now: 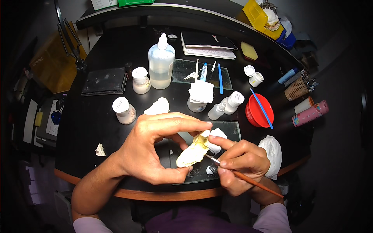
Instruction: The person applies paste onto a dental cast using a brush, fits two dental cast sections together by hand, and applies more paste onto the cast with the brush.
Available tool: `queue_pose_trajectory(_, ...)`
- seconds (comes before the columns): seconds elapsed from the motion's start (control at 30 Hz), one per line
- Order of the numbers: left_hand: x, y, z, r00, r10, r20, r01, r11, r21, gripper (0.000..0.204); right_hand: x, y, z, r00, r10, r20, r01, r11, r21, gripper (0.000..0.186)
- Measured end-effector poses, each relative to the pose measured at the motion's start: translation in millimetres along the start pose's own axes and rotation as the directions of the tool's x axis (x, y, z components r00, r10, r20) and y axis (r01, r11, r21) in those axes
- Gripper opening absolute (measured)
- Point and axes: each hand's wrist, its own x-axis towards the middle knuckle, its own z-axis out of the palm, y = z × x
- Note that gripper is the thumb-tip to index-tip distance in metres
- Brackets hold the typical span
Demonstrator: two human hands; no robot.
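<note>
A squeeze bottle (160, 68) stands behind the cast (193, 151), a bowl (254, 113) right of both.

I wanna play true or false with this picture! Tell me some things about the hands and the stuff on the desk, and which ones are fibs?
1. The left hand holds a pale yellow cast, and the right hand holds a thin brush. True.
2. The thin brush has a bright green handle. False: its handle is reddish brown.
3. A blue stick lies across the red bowl. True.
4. The tall bottle has a white top. True.
5. The tall bottle is filled right to its tip. False: the liquid stops partway up.
6. The left hand lies flat. False: it is curved, with the cast between thumb and fingers.
</note>
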Motion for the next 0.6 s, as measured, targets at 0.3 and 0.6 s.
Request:
queue_pose_trajectory(0.3, -4.0, -8.7, 5.1, 0.914, -0.404, 0.041, 0.302, 0.610, -0.732, 0.087, 3.4, 17.0, -9.1, 0.988, -0.047, -0.146, 0.020, 0.982, -0.186, 0.017)
queue_pose_trajectory(0.6, -10.6, -16.3, 17.9, 0.922, -0.298, 0.246, 0.352, 0.382, -0.854, 0.084, 12.1, 20.7, -3.7, 0.991, -0.129, -0.045, 0.122, 0.982, -0.144, 0.039)
